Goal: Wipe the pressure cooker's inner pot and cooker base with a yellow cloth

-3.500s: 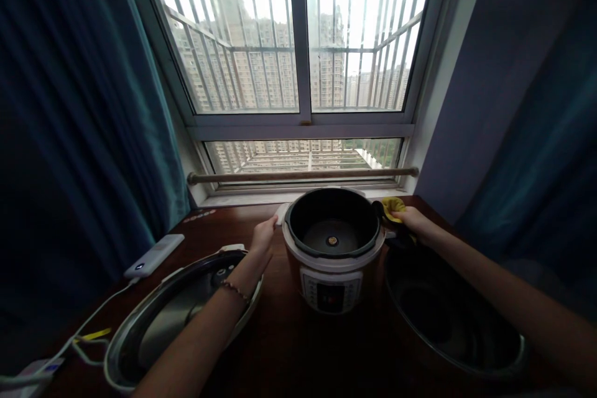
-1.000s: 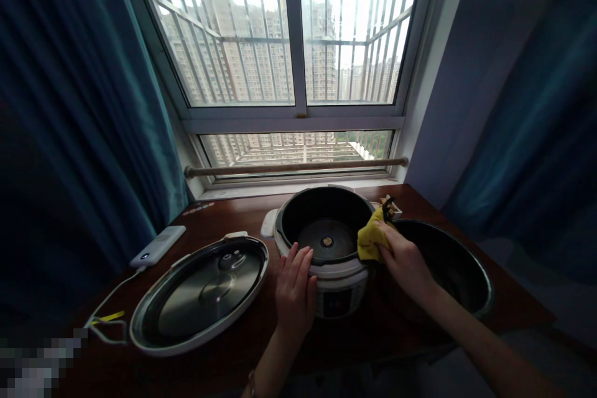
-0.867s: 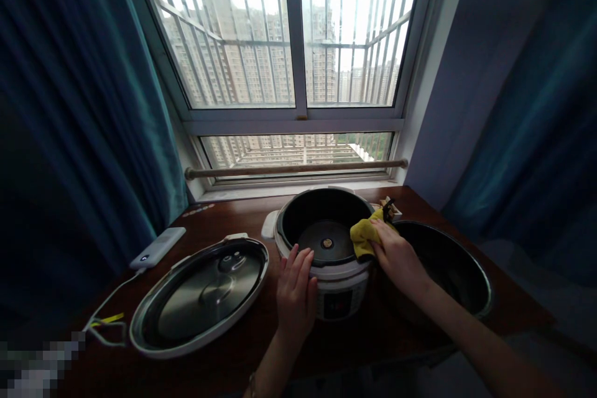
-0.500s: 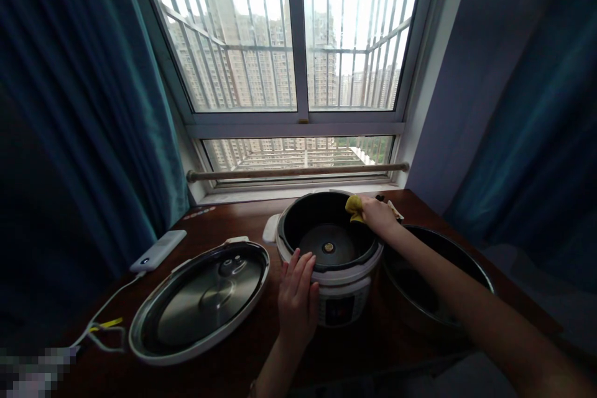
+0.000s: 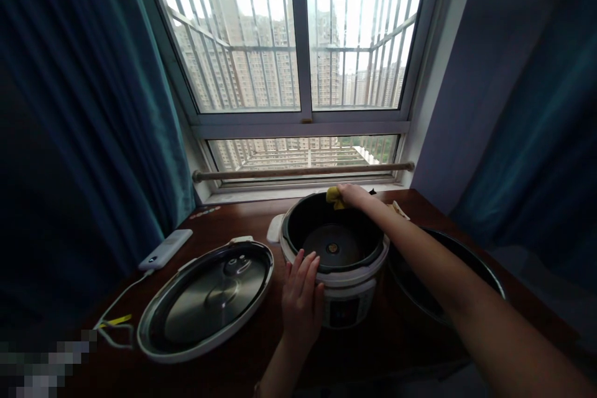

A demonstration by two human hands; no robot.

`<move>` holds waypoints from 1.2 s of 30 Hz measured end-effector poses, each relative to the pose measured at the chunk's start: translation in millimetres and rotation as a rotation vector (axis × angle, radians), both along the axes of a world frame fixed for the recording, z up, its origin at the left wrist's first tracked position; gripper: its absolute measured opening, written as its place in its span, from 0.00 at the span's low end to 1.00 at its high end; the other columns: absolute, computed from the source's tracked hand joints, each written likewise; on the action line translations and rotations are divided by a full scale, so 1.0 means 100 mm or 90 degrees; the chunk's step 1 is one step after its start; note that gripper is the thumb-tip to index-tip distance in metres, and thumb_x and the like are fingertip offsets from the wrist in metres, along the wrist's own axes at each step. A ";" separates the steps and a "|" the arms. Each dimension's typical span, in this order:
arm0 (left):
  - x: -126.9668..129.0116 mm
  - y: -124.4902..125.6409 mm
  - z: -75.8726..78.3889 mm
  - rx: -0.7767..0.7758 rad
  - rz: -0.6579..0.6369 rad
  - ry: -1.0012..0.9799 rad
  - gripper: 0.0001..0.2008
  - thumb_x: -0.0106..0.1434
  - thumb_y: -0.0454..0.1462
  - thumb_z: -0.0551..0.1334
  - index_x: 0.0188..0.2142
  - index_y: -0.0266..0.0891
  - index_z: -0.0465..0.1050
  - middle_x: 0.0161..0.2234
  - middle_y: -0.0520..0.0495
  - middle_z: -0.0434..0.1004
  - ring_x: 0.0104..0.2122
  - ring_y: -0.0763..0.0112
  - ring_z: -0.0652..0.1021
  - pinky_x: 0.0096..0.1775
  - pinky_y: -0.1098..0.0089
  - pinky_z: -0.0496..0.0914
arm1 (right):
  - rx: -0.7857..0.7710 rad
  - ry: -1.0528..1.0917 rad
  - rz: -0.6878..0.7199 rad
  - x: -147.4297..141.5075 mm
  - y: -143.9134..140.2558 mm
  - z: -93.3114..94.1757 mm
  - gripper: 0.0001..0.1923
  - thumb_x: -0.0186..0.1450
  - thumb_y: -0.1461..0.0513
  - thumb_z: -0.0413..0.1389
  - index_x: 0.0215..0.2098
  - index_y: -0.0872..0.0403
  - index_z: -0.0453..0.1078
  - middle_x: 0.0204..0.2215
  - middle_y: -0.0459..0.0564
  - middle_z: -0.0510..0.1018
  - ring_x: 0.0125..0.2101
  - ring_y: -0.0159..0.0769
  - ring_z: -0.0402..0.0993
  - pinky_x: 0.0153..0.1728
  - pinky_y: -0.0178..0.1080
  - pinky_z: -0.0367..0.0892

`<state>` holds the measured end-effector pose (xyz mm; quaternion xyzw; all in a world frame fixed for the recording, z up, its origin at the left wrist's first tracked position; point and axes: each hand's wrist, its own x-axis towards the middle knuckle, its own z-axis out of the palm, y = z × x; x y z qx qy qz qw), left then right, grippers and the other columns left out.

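A white electric cooker body (image 5: 347,273) stands open on the dark wooden table (image 5: 261,224), its black inside showing a round heating plate. My right hand (image 5: 354,194) reaches across the top to the cooker's far rim and holds a small yellow cloth (image 5: 334,195) against it. My left hand (image 5: 303,301) lies flat against the cooker's near left side, fingers apart, touching the rim.
The cooker's lid (image 5: 208,295) lies upside down at the left. A dark inner pot (image 5: 471,273) sits at the right, partly behind my right arm. A white power bank (image 5: 165,249) with a cable lies at the far left. Window sill and wooden rail (image 5: 303,172) behind; curtains both sides.
My right hand has slid the yellow cloth along the cooker's rim from the near right side round to the far edge. My left hand stays on the cooker's front left.
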<state>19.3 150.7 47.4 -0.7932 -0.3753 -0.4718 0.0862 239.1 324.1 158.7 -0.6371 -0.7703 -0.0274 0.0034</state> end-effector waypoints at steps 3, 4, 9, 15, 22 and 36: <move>0.00 0.00 0.01 0.014 0.016 0.009 0.21 0.62 0.31 0.51 0.55 0.34 0.59 0.52 0.37 0.67 0.59 0.58 0.59 0.56 0.51 0.53 | 0.024 -0.002 -0.016 0.05 -0.08 -0.03 0.16 0.65 0.65 0.46 0.51 0.57 0.62 0.44 0.60 0.74 0.44 0.42 0.72 0.42 0.38 0.64; 0.01 -0.01 0.02 0.016 0.021 0.012 0.21 0.62 0.32 0.52 0.55 0.34 0.59 0.52 0.37 0.68 0.59 0.58 0.60 0.56 0.51 0.54 | 0.028 -0.003 -0.025 0.07 -0.11 -0.03 0.16 0.65 0.65 0.46 0.50 0.57 0.63 0.44 0.59 0.74 0.44 0.41 0.72 0.42 0.38 0.64; 0.02 -0.02 0.05 0.032 0.042 0.025 0.21 0.62 0.35 0.54 0.55 0.34 0.59 0.51 0.37 0.70 0.57 0.57 0.62 0.55 0.52 0.54 | 0.036 -0.013 -0.065 0.18 -0.35 -0.04 0.15 0.63 0.64 0.48 0.48 0.57 0.67 0.42 0.58 0.75 0.43 0.42 0.72 0.41 0.37 0.64; 0.03 -0.02 0.06 0.033 0.057 0.032 0.21 0.62 0.36 0.53 0.55 0.35 0.60 0.51 0.38 0.70 0.57 0.57 0.63 0.54 0.54 0.55 | 0.031 -0.020 -0.085 0.31 -0.78 0.02 0.16 0.61 0.67 0.49 0.46 0.58 0.69 0.41 0.59 0.75 0.42 0.43 0.72 0.40 0.38 0.65; 0.03 -0.02 0.05 0.032 0.048 0.020 0.22 0.61 0.36 0.54 0.55 0.35 0.59 0.51 0.37 0.70 0.56 0.56 0.64 0.54 0.54 0.55 | 0.029 -0.020 -0.106 0.19 -1.24 0.05 0.13 0.60 0.70 0.47 0.38 0.62 0.72 0.42 0.63 0.74 0.41 0.45 0.73 0.41 0.38 0.65; 0.05 0.00 0.01 0.017 0.023 -0.004 0.23 0.63 0.38 0.49 0.57 0.36 0.57 0.52 0.37 0.67 0.58 0.55 0.61 0.54 0.52 0.55 | 0.134 0.195 0.174 -0.43 -2.12 -0.05 0.10 0.63 0.66 0.48 0.39 0.59 0.70 0.40 0.55 0.76 0.43 0.40 0.71 0.47 0.39 0.66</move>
